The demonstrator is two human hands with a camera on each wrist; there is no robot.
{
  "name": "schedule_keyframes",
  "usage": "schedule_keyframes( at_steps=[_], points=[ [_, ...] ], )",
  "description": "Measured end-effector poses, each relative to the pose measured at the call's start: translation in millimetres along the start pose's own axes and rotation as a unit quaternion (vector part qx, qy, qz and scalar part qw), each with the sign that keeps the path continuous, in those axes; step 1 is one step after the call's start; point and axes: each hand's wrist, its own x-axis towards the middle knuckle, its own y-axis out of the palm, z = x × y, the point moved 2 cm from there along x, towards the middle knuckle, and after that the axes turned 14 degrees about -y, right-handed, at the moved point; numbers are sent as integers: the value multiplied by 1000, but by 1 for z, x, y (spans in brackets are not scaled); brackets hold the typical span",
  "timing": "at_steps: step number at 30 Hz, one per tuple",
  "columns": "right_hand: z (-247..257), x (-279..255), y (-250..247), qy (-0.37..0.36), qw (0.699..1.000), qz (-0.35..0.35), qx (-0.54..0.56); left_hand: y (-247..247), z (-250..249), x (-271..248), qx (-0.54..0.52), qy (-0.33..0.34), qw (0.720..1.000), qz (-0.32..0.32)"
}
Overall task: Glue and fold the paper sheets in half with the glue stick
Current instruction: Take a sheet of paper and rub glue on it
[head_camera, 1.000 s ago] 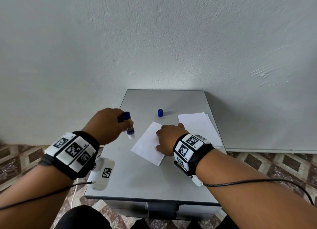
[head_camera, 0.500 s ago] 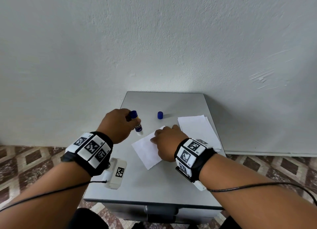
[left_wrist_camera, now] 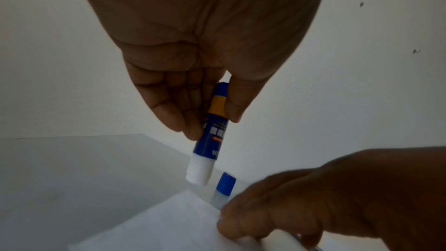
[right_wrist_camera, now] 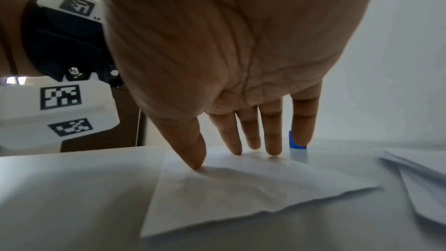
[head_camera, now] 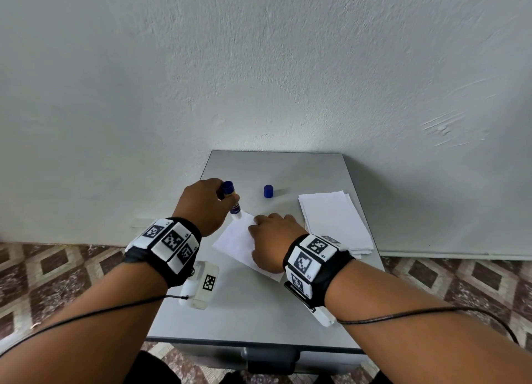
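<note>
Here, glue stick [head_camera: 232, 202] poised at the far corner of a paper sheet [head_camera: 237, 239] on the grey table [head_camera: 276, 170].

Left hand [head_camera: 201, 205] pinching the uncapped stick between thumb and fingertips [left_wrist_camera: 193, 131], white tip down, just above the sheet's corner. Right hand [head_camera: 273, 239] flat on the sheet, fingers [right_wrist_camera: 272, 140] straight and slightly spread, tips pressing the paper. Blue cap [head_camera: 268, 191] upright beyond; stack of sheets [head_camera: 334, 219] to the right.

right hand [head_camera: 272, 239] hides sheet [head_camera: 236, 241] middle
</note>
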Motion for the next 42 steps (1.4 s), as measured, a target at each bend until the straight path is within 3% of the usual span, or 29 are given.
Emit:
schedule_keyframes(
  at_steps=[11,20,26,36,42],
  points=[
    [-6,5,-4,-8,1000,22,12,20,-20,9,69,17,997,27],
    [-5,5,-4,1,998,53,26,9,-3,0,88,23,996,26],
    [-4,8,-6,10,994,109,16,-1,9,-13,87,23,995,34],
    [-6,7,1,16,996,89,10,-17,19,-31,131,29,989,62],
    [-7,-4,5,68,995,65,-41,-41,16,-16,42,2,999,-30]
  ],
)
